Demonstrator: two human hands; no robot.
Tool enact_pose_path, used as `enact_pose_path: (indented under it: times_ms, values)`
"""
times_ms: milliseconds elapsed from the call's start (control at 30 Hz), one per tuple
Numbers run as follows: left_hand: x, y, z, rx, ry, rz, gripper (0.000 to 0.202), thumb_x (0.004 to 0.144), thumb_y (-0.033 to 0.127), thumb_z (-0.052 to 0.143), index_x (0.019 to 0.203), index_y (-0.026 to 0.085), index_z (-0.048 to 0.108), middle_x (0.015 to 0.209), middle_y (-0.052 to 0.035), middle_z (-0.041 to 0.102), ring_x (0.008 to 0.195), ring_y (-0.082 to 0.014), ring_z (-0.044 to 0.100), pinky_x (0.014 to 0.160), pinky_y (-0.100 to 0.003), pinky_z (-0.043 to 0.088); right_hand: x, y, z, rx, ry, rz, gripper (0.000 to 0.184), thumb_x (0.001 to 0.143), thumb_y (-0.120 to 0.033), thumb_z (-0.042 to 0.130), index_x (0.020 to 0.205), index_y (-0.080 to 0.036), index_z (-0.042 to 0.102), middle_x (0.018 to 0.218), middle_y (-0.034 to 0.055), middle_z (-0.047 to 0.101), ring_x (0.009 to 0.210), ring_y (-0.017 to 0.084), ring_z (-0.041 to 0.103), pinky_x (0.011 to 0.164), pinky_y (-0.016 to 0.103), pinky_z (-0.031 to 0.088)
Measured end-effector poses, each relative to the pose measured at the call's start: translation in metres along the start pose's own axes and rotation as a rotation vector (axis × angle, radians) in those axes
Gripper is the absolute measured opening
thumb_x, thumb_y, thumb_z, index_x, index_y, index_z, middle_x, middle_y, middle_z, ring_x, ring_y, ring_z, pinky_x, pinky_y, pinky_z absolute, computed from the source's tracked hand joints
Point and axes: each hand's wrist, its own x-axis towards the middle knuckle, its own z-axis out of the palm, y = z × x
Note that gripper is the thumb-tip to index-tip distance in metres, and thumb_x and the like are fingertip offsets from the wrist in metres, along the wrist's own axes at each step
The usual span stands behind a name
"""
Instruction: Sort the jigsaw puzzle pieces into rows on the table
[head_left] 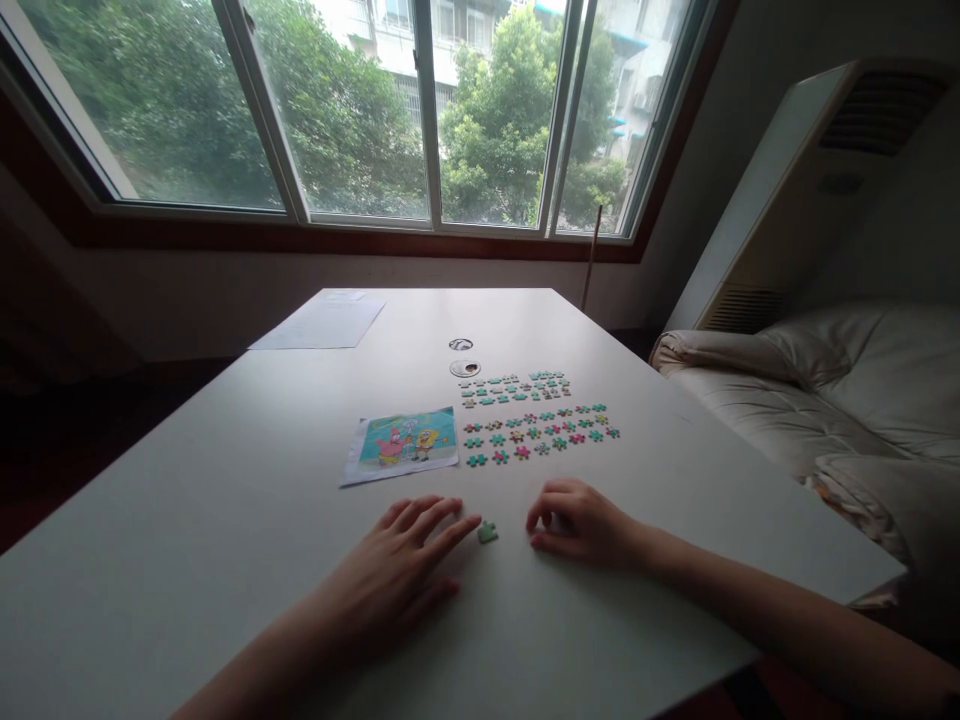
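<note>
A single green puzzle piece [487, 532] lies on the white table between my two hands. My left hand [412, 550] rests palm down with its fingers stretched out, the index fingertip at the upper left edge of that piece. To the right of the piece, my right hand [574, 522] rests on the table with curled fingers; a gap shows between thumb and fingers, and I see nothing in it. Beyond the hands, loose puzzle pieces [517, 437] are laid out in several rows. Left of them lies a picture sheet [409, 440] with cartoon figures on a blue background.
Two small round items [465, 369] lie behind the rows. White paper sheets [322, 322] are at the table's far left corner. The white table [187, 480] narrows toward a window. On the right stand a pale sofa [750, 390] and a tall air conditioner [780, 190].
</note>
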Motion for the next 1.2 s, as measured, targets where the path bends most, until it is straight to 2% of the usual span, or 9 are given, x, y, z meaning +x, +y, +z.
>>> enact_pose_path:
  times_ms: [167, 300, 433, 533, 667, 800, 967, 1200]
  values:
    - [-0.001, 0.000, -0.002, 0.024, -0.011, 0.000, 0.047, 0.087, 0.045, 0.035, 0.132, 0.041, 0.023, 0.134, -0.0041, 0.035, 0.118, -0.0289, 0.034, 0.094, -0.048, 0.029, 0.005, 0.006, -0.010, -0.026, -0.018, -0.054, 0.010, 0.080, -0.021, 0.052, 0.083, -0.016, 0.061, 0.073, 0.0018, 0.056, 0.056, 0.007, 0.046, 0.056, 0.018, 0.038]
    - [0.000, 0.000, -0.002, 0.034, -0.008, -0.006, 0.046, 0.088, 0.045, 0.033, 0.132, 0.043, 0.022, 0.134, -0.0031, 0.035, 0.118, -0.0297, 0.034, 0.093, -0.048, 0.030, 0.030, 0.020, -0.029, -0.131, -0.037, -0.164, 0.013, 0.083, -0.019, 0.049, 0.085, -0.017, 0.062, 0.079, 0.0029, 0.061, 0.064, 0.009, 0.052, 0.062, 0.020, 0.040]
    - [0.000, 0.001, -0.004, 0.022, -0.026, -0.012, 0.050, 0.089, 0.044, 0.031, 0.135, 0.037, 0.016, 0.133, -0.0040, 0.038, 0.117, -0.0273, 0.036, 0.094, -0.045, 0.030, 0.075, 0.047, -0.051, -0.249, 0.018, -0.074, 0.013, 0.082, -0.021, 0.052, 0.084, -0.017, 0.064, 0.081, 0.0033, 0.062, 0.062, 0.009, 0.054, 0.062, 0.020, 0.041]
    - [0.001, 0.000, -0.003, 0.024, -0.018, 0.002, 0.050, 0.089, 0.044, 0.031, 0.136, 0.034, 0.018, 0.132, -0.0044, 0.039, 0.116, -0.0261, 0.036, 0.096, -0.044, 0.029, 0.111, 0.072, -0.061, -0.333, -0.004, 0.103, 0.011, 0.079, -0.019, 0.056, 0.084, -0.017, 0.065, 0.082, 0.0025, 0.063, 0.066, 0.010, 0.056, 0.061, 0.019, 0.041]
    - [0.001, -0.003, 0.000, 0.054, -0.003, 0.024, 0.047, 0.088, 0.044, 0.032, 0.134, 0.036, 0.023, 0.132, -0.0046, 0.039, 0.116, -0.0275, 0.036, 0.095, -0.045, 0.030, 0.149, 0.097, -0.061, -0.382, -0.012, 0.179, 0.016, 0.076, -0.017, 0.059, 0.090, -0.019, 0.066, 0.089, 0.0026, 0.064, 0.072, 0.011, 0.057, 0.062, 0.019, 0.040]
    - [0.000, -0.005, 0.001, 0.063, -0.006, 0.023, 0.047, 0.089, 0.043, 0.031, 0.134, 0.037, 0.021, 0.132, -0.0044, 0.039, 0.117, -0.0277, 0.035, 0.095, -0.046, 0.030, 0.173, 0.105, -0.056, -0.424, -0.064, 0.243, 0.018, 0.075, -0.020, 0.060, 0.091, -0.022, 0.067, 0.090, 0.0019, 0.065, 0.073, 0.013, 0.058, 0.058, 0.018, 0.039]
    - [0.000, -0.004, -0.001, 0.055, 0.003, 0.019, 0.047, 0.089, 0.043, 0.032, 0.134, 0.036, 0.022, 0.131, -0.0041, 0.040, 0.116, -0.0266, 0.037, 0.095, -0.044, 0.030, 0.185, 0.103, -0.053, -0.443, -0.152, 0.287, 0.018, 0.071, -0.023, 0.065, 0.088, -0.021, 0.068, 0.084, 0.0032, 0.066, 0.069, 0.014, 0.058, 0.054, 0.018, 0.037]
    - [0.001, -0.002, -0.002, 0.036, 0.012, 0.010, 0.046, 0.089, 0.042, 0.033, 0.134, 0.035, 0.025, 0.130, -0.0045, 0.041, 0.116, -0.0277, 0.038, 0.094, -0.045, 0.031, 0.193, 0.108, -0.055, -0.391, -0.243, 0.274, 0.015, 0.069, -0.020, 0.065, 0.083, -0.017, 0.068, 0.082, 0.0036, 0.066, 0.069, 0.013, 0.057, 0.058, 0.018, 0.039]
